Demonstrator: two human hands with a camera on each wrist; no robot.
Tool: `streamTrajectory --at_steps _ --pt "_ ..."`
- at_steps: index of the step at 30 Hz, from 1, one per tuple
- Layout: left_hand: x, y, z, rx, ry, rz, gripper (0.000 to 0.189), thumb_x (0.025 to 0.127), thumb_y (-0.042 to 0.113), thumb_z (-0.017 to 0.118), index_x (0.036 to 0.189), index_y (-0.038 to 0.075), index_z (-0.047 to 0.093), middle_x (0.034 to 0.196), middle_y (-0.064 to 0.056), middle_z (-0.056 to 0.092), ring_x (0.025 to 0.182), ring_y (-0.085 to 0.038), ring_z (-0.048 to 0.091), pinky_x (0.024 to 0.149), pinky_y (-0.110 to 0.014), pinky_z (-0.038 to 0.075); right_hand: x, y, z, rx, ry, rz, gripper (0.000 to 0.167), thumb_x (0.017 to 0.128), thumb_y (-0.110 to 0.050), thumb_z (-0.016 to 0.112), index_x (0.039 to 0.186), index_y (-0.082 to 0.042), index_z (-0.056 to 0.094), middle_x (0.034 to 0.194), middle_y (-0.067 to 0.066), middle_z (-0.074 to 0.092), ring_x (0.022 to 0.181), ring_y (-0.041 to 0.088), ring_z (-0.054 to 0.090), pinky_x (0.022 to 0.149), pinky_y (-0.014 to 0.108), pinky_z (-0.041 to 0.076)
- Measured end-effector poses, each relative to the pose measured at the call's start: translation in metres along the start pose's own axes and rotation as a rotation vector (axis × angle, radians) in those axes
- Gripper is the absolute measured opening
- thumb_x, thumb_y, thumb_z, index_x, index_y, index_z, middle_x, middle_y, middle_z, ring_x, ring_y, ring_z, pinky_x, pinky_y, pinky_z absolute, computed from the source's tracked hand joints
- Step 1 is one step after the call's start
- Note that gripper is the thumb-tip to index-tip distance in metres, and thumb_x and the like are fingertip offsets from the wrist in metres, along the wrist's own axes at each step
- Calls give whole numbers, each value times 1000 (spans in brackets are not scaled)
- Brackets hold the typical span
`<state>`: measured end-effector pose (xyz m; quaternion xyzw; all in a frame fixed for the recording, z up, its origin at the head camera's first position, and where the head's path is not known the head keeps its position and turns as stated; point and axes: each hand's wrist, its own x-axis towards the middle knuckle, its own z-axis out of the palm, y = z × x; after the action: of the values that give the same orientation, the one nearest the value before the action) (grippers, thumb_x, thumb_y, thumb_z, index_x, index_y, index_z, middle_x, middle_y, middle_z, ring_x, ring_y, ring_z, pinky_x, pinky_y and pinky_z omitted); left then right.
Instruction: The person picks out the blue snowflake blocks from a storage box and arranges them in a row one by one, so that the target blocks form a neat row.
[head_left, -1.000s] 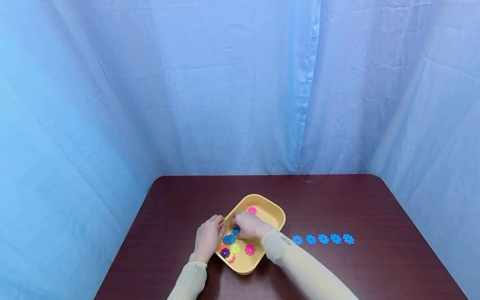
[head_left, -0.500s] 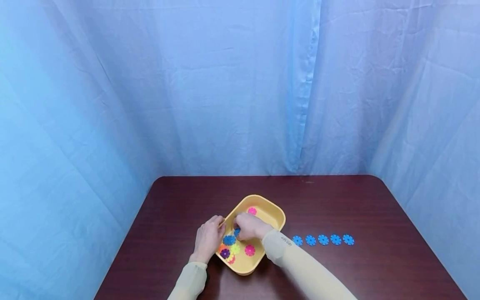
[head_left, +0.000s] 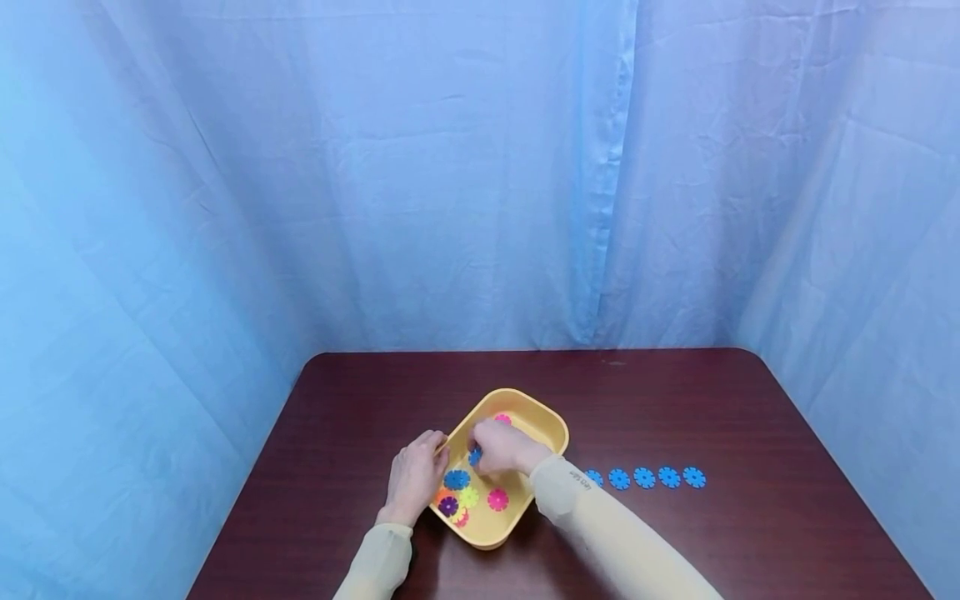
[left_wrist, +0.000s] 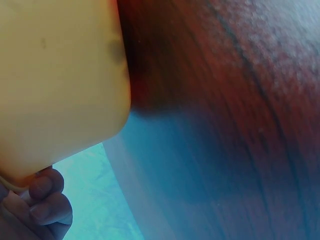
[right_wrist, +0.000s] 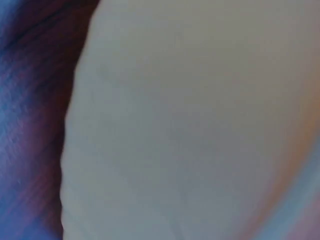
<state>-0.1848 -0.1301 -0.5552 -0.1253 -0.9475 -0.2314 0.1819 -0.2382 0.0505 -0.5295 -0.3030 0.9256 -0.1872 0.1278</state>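
Note:
A yellow plastic bin (head_left: 553, 423) sits tilted on the table in the head view. My left hand (head_left: 415, 473) grips its left rim; in the left wrist view its curled fingers (left_wrist: 49, 197) hold the edge of the bin (left_wrist: 55, 75). Inside the bin, my right hand (head_left: 501, 447) pinches a blue notched disc (head_left: 475, 457), partly covered by the fingers. Below that hand lie another blue disc (head_left: 457, 479), a purple disc (head_left: 447, 506), a yellow disc (head_left: 468, 497) and a pink disc (head_left: 498, 499). In the right wrist view a pale sleeve (right_wrist: 175, 120) hides the hand.
To the right of the bin, several blue discs (head_left: 644, 477) lie in a row on the dark red-brown table (head_left: 360, 400); the right forearm reaches past the row's left end. Blue curtains (head_left: 450, 208) surround the table at the back and sides.
My right hand has risen slightly within the bin, with the blue disc at its fingertips. My left hand keeps its grip on the rim, and the row of discs is unchanged.

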Motion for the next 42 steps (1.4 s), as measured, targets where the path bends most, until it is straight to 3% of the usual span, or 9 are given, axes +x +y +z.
streamTrajectory --at_steps 9,24,42 --pt "0 -1 1 0 11 8 5 90 15 75 91 16 70 81 6 63 61 -13 59 55 -30 47 -9 -1 -22 -46 53 -89 25 77 -13 79 100 -5 74 90 0 69 77 9 60 75 26 53" --pt "0 -1 1 -4 23 23 5 90 13 74 92 14 70 84 5 64 63 -15 62 56 -33 49 -27 8 -46 -27 107 -123 26 79 -13 78 102 -2 72 97 3 66 83 13 61 77 29 52" --pt "0 -2 2 -12 21 16 4 90 14 74 94 14 71 84 4 65 63 -13 60 58 -31 50 -53 32 -63 32 181 -52 26 78 -12 80 101 -3 73 95 0 62 80 18 58 74 32 51"
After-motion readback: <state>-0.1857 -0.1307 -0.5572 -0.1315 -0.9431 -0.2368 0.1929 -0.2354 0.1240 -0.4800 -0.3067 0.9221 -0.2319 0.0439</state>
